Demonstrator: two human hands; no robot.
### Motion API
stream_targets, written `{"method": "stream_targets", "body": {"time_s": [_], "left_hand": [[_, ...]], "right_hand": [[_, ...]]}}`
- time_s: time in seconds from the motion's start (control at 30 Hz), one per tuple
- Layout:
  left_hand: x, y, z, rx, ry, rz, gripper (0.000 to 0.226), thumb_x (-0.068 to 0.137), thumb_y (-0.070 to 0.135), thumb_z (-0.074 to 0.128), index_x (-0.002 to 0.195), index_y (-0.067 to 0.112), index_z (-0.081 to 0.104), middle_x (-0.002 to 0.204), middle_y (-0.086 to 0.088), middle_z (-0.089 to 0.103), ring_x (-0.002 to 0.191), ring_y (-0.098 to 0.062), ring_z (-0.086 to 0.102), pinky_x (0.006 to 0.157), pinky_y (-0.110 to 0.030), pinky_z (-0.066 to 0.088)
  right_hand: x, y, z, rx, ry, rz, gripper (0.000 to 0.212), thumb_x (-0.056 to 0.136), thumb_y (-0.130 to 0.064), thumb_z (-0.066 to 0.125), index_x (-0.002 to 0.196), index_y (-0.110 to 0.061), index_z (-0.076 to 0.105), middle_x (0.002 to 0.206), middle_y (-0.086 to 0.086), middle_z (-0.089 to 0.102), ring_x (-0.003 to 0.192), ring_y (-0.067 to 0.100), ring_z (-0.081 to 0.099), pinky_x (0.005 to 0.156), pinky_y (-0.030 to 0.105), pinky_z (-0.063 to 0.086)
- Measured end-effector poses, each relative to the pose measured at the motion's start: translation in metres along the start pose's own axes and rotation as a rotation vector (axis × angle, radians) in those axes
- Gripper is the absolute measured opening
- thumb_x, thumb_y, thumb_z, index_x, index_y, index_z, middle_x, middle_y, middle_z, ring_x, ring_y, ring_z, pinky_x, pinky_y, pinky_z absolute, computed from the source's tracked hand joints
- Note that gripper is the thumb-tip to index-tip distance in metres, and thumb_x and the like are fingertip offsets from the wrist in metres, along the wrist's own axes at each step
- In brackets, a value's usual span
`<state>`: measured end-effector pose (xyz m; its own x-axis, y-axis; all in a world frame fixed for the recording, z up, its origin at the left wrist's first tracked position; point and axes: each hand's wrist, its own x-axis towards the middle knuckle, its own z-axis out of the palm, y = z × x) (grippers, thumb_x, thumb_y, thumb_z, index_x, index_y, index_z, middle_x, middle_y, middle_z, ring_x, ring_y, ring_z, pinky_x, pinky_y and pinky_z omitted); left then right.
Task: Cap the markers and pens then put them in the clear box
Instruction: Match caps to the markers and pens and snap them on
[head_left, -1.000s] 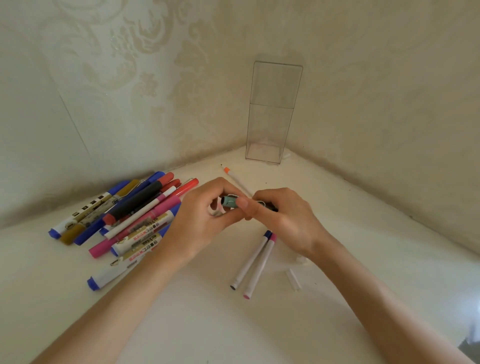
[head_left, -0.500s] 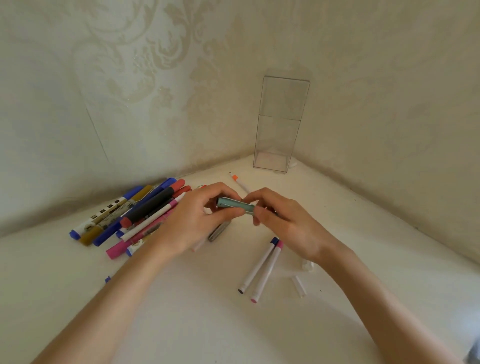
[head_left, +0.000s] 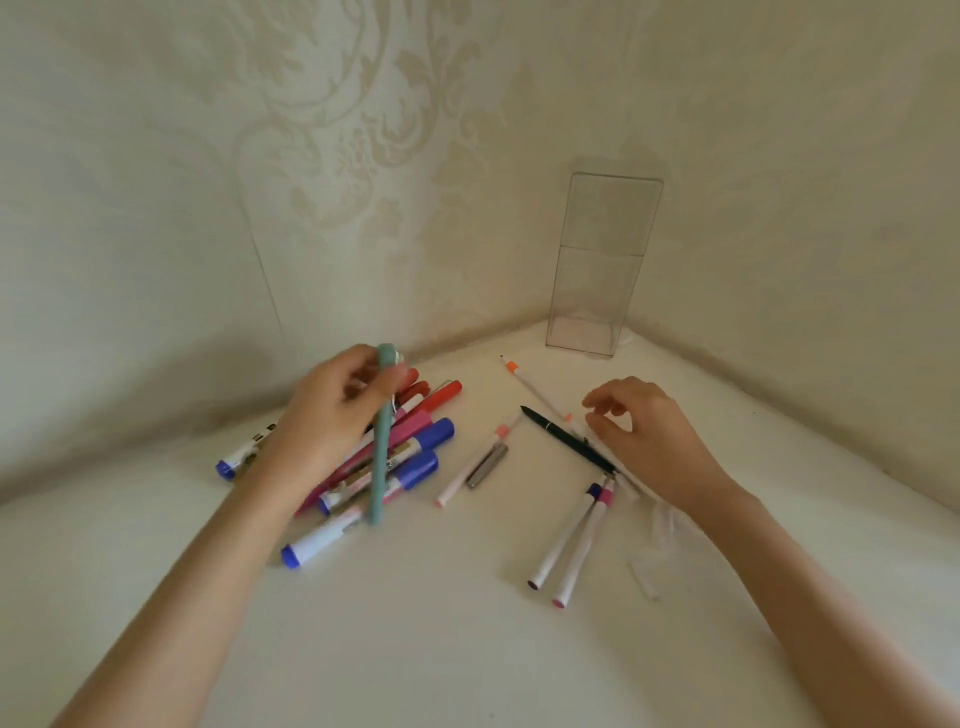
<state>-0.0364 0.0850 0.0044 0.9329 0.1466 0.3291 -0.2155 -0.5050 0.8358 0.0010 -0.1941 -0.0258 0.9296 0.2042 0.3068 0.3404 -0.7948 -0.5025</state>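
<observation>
Head view, looking down into the corner of a pale surface (head_left: 467, 649). Gripping a teal pen (head_left: 378, 467) near its top end with the left hand (head_left: 332, 421), thumb and fingers curled round it, with the barrel hanging down over the pile of markers (head_left: 415, 452). Apparently capped and lifted clear of the pile, ready for carrying to the box.

Hovering with the right hand (head_left: 654, 441) just above a black pen (head_left: 566, 441) and a thin orange-tipped pen (head_left: 535, 389), fingers loosely curved, nothing held. Probably poised there for picking up the next uncapped one.

Nothing yet inside the clear box (head_left: 597, 270), standing upright well back in the corner, presumably so that pens drop in end first.

Between the hands, a pink-tipped pen (head_left: 467, 470) lying just beside a loose grey cap (head_left: 487, 464), possibly the black pen's. Nearer the camera, two white pens (head_left: 563, 540) side by side, with clear caps (head_left: 644, 579) close by on the right, kept within reach for fitting.

Judged early in the task: one pen in hand, the rest waiting.
</observation>
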Motion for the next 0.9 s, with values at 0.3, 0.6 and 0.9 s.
{"method": "stream_targets", "body": {"time_s": [0.3,0.6,0.9], "left_hand": [[0.001,-0.009,0.038,0.655,-0.136,0.008,0.03,0.085,0.044,0.058,0.105,0.023,0.062,0.116,0.0,0.06,0.109,-0.018,0.053,0.068,-0.026,0.033],[-0.006,-0.001,0.055,0.518,0.125,0.316,0.024,0.084,0.03,0.063,0.096,0.01,0.07,0.093,-0.005,0.062,0.078,-0.018,0.06,0.063,-0.022,0.044],[-0.009,0.032,0.093,-0.367,-0.225,-0.136,0.016,0.087,0.031,0.059,0.091,0.022,0.072,0.089,0.004,0.074,0.087,-0.007,0.069,0.077,-0.027,0.051]], "right_hand": [[-0.001,-0.006,0.019,-0.237,0.009,-0.025,0.019,0.082,-0.034,0.064,0.089,-0.018,0.07,0.097,0.0,0.054,0.096,0.017,0.04,0.084,0.026,0.034],[0.0,-0.018,-0.002,0.138,0.148,0.076,0.011,0.085,-0.026,0.064,0.083,-0.015,0.064,0.066,-0.005,0.051,0.07,0.012,0.047,0.061,0.019,0.034],[-0.014,-0.043,-0.006,0.512,-0.061,-0.011,0.012,0.087,-0.023,0.062,0.085,-0.013,0.069,0.074,0.012,0.062,0.057,0.0,0.044,0.058,0.01,0.038]]}}
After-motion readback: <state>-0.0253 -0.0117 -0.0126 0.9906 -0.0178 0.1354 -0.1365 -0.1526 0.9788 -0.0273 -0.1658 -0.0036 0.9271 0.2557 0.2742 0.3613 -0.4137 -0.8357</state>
